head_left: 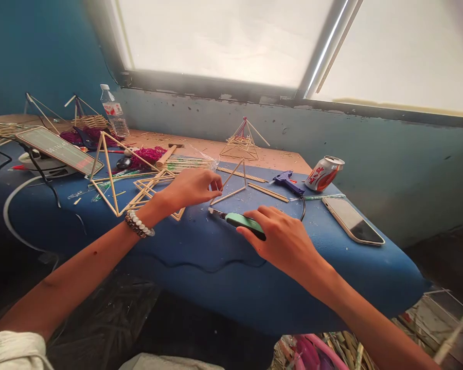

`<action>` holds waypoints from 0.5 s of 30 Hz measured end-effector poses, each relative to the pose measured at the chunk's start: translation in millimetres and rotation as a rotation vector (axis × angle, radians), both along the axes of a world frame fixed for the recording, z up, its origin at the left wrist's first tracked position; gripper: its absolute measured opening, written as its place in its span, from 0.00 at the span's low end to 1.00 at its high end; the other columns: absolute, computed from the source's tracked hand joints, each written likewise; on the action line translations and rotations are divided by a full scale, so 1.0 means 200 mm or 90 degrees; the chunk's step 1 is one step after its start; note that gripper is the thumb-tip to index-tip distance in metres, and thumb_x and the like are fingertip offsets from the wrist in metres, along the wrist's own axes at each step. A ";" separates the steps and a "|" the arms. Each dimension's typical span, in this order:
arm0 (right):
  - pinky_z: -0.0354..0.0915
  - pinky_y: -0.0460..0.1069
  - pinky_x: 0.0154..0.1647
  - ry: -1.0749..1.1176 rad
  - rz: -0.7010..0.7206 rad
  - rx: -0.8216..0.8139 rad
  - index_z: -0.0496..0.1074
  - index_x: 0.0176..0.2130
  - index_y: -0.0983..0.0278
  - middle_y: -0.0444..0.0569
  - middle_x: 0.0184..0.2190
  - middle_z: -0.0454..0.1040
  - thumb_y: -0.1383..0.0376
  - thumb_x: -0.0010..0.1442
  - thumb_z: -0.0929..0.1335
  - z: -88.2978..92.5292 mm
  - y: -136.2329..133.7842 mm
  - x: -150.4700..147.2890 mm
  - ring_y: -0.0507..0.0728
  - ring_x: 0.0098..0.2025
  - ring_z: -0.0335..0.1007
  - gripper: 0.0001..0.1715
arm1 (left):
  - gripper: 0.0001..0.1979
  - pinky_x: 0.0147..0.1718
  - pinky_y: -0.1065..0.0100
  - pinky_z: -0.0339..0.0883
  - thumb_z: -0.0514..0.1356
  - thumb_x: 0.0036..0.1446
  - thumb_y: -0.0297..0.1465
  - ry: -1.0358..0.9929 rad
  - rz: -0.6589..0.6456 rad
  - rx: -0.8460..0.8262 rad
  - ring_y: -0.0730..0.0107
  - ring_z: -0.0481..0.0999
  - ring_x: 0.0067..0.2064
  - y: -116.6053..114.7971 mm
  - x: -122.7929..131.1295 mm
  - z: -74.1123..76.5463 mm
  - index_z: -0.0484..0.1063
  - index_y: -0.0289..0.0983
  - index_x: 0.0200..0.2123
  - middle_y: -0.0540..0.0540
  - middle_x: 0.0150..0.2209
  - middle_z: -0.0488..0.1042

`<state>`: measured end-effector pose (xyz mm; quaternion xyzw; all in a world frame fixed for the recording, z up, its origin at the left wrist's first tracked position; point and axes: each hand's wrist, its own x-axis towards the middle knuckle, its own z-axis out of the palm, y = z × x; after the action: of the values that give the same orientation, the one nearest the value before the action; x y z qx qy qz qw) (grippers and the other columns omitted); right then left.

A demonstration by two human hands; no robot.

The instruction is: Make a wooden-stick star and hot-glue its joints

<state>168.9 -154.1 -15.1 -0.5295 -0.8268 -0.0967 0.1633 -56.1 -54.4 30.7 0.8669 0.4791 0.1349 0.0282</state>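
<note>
Left hand: I'm seeing the left hand (189,187) half-curled, its fingertips (217,189) reaching the small stick triangle (231,184), and I cannot tell whether they're gripping it or only touching it

Right hand: I'm watching the right hand (281,237) closing firmly around a mint-green craft knife (244,224), its metal end pointing toward 9 o'clock

Position: the small stick triangle is standing or leaning mid-counter, at 11 o'clock from the right hand, just past the knife's tip; I can't tell which

Long axis: its longest side is running from 8 o'clock to 2 o'clock, with its top corner pointing toward 1 o'clock

Progress: I'm counting three joined sides on the triangle and nothing built onto them, while a stick pyramid (241,144) is standing assembled at 12 o'clock and a larger stick triangle (107,177) is lying at 9 o'clock

Rest: a blue glue gun (287,181) is lying at 1 o'clock, beside a crushed soda can (324,173), and a phone (353,221) is resting at 3 o'clock on the blue padded counter (212,262)
</note>
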 end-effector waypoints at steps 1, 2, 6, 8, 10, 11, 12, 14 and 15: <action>0.60 0.50 0.31 -0.011 0.007 -0.007 0.76 0.48 0.59 0.51 0.38 0.78 0.51 0.69 0.65 0.00 0.00 -0.02 0.59 0.41 0.75 0.18 | 0.09 0.31 0.70 0.59 0.62 0.59 0.39 -0.005 -0.002 0.002 0.68 0.79 0.35 0.00 0.00 0.00 0.81 0.43 0.38 0.52 0.37 0.83; 0.59 0.50 0.30 -0.019 0.011 -0.009 0.76 0.48 0.59 0.51 0.38 0.78 0.51 0.70 0.65 -0.01 0.01 -0.04 0.59 0.40 0.74 0.19 | 0.09 0.31 0.71 0.59 0.62 0.59 0.39 -0.009 -0.004 0.004 0.68 0.79 0.35 0.00 0.00 -0.01 0.81 0.43 0.37 0.52 0.37 0.83; 0.56 0.50 0.28 -0.039 -0.014 -0.004 0.76 0.46 0.61 0.51 0.39 0.77 0.51 0.71 0.64 -0.02 0.03 -0.07 0.60 0.41 0.74 0.19 | 0.09 0.31 0.70 0.60 0.62 0.59 0.39 -0.019 -0.009 0.014 0.68 0.79 0.35 0.00 -0.01 -0.02 0.81 0.43 0.37 0.52 0.35 0.83; 0.56 0.50 0.28 -0.045 -0.033 -0.010 0.75 0.45 0.61 0.50 0.38 0.76 0.51 0.70 0.64 -0.03 0.03 -0.07 0.60 0.41 0.74 0.18 | 0.09 0.31 0.70 0.59 0.62 0.59 0.39 -0.023 -0.011 0.019 0.68 0.79 0.34 -0.01 -0.01 -0.03 0.81 0.43 0.37 0.52 0.34 0.83; 0.56 0.50 0.28 -0.049 -0.045 -0.018 0.75 0.45 0.61 0.50 0.38 0.76 0.51 0.70 0.64 -0.03 0.03 -0.06 0.60 0.40 0.74 0.18 | 0.09 0.31 0.70 0.59 0.62 0.60 0.39 -0.029 -0.008 0.026 0.68 0.79 0.34 -0.01 -0.02 -0.04 0.81 0.43 0.37 0.52 0.33 0.82; 0.56 0.50 0.28 -0.050 -0.048 -0.019 0.75 0.44 0.61 0.50 0.38 0.76 0.51 0.70 0.64 -0.04 0.03 -0.06 0.59 0.40 0.74 0.18 | 0.09 0.31 0.69 0.59 0.62 0.60 0.39 -0.033 -0.004 0.030 0.68 0.79 0.34 -0.01 -0.02 -0.04 0.80 0.43 0.36 0.52 0.32 0.82; 0.56 0.50 0.28 -0.052 -0.053 -0.019 0.74 0.44 0.61 0.50 0.38 0.76 0.51 0.70 0.64 -0.04 0.03 -0.05 0.59 0.40 0.74 0.17 | 0.09 0.32 0.69 0.59 0.62 0.60 0.38 -0.037 0.001 0.033 0.67 0.79 0.34 -0.02 -0.02 -0.04 0.80 0.43 0.36 0.52 0.32 0.82; 0.57 0.50 0.28 -0.055 -0.066 -0.013 0.74 0.44 0.61 0.50 0.37 0.76 0.52 0.71 0.64 -0.05 0.03 -0.04 0.59 0.40 0.74 0.17 | 0.08 0.32 0.69 0.60 0.61 0.60 0.38 -0.050 0.008 0.040 0.67 0.79 0.34 -0.02 -0.01 -0.05 0.80 0.43 0.36 0.52 0.31 0.82; 0.57 0.50 0.28 -0.054 -0.073 -0.011 0.74 0.44 0.61 0.50 0.38 0.76 0.52 0.71 0.64 -0.05 0.03 -0.03 0.59 0.40 0.74 0.17 | 0.08 0.33 0.69 0.60 0.61 0.60 0.38 -0.059 0.009 0.044 0.67 0.79 0.34 -0.02 -0.01 -0.05 0.80 0.43 0.37 0.52 0.31 0.82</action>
<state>163.5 -147.4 -25.3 -0.5727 -0.8021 -0.1214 0.1179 -58.6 -57.5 20.0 0.8569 0.4783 0.1914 0.0198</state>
